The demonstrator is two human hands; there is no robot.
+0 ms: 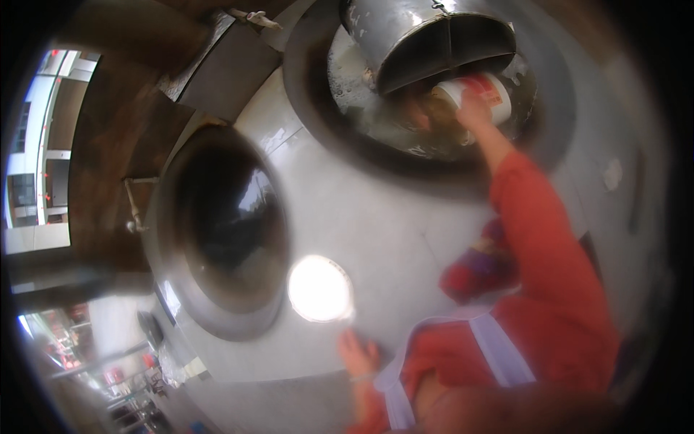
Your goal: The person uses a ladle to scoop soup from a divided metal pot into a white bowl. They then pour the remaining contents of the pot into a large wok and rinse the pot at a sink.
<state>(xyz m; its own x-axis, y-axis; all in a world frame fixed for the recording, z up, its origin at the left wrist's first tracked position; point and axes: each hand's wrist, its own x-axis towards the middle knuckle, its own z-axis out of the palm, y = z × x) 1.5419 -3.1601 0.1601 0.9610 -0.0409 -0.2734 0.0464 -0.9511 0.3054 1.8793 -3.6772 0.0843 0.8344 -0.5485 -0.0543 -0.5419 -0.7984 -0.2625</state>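
Note:
My right hand (475, 113) grips a white plastic tub (500, 97) with a red printed label. The tub lies tilted over a large wok (325, 116), its mouth towards the left. Cloudy liquid with some foam (349, 89) fills the wok's bowl, and a blurred yellowish-brown patch shows by the tub's mouth. Just behind the tub, a big metal cylinder (390, 46) with a dark, divided opening leans over the wok. Low on the counter (368, 217), my left hand (359, 352) holds nothing, its fingers blurred but apart. A round white lid (320, 288) lies just beyond it.
Left of the lid, a second wok (227, 228) is set into the counter, dark inside with a reflection. A faucet (134, 203) stands beyond it, another (263, 20) at the top. Patterned red-purple cloth (477, 266) shows beside my right sleeve. Shelving with goods (130, 385) stands lower left.

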